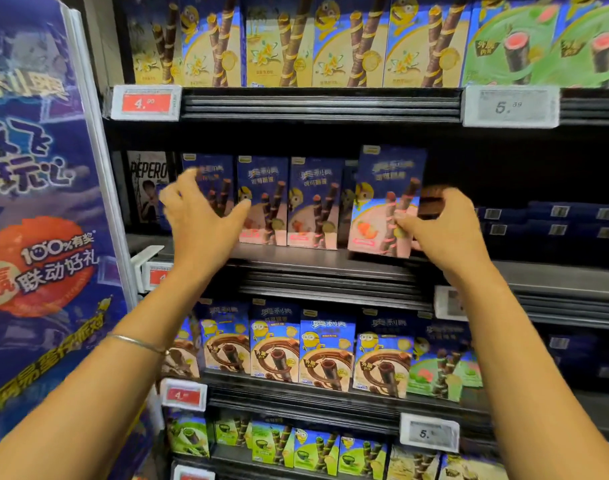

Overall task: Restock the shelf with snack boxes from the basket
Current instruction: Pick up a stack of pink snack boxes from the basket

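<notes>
Right hand: grips box's right edge, thumb on front.
Left hand: fingers spread, holding nothing, before row's left end.
Box: upright, dark blue over pink, wafer sticks printed; near shelf's front edge, right of row.

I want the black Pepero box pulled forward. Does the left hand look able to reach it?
Probably yes. The left hand is open, holds nothing and hovers just right of the Pepero box, whose front stands mostly uncovered at the left end of the shelf.
</notes>
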{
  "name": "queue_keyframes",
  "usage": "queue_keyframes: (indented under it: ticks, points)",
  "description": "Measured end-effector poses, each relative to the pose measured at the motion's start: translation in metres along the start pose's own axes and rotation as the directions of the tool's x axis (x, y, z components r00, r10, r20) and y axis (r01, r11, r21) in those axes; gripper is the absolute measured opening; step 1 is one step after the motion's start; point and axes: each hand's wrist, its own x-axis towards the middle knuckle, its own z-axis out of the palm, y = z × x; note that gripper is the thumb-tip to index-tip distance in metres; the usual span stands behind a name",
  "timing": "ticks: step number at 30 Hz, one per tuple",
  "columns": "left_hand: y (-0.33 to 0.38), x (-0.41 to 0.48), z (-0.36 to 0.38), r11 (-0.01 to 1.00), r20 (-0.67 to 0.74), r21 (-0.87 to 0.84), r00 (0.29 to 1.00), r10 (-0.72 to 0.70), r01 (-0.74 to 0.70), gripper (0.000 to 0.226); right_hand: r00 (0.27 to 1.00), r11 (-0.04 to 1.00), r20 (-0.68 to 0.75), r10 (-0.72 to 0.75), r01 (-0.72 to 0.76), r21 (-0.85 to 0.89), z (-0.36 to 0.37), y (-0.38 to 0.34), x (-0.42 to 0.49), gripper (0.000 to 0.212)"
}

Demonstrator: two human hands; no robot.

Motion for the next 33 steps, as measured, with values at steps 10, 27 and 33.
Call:
queue_keyframes:
  ticks: [10,27,33]
  points:
    - [-0.026,0.046,0.007,0.94,0.137,0.099,0.931,-0.338,0.327,0.138,0.994,0.976,0.004,0.107,-0.104,-0.194,0.019,0.015,0.018,0.035]
    - [-0.04,0.048,0.019,0.948,0.099,0.179,0.954,-0.284,0.263,0.094,0.984,0.956,0.083,0.155,-0.129,-0.263,0.038,0.004,0.022,0.018]
    - [-0.042,0.048,0.018,0.959,0.118,0.144,0.958,-0.261,0.244,0.084,0.988,0.941,0.082,0.13,-0.097,-0.323,0.042,0.007,0.024,0.015]
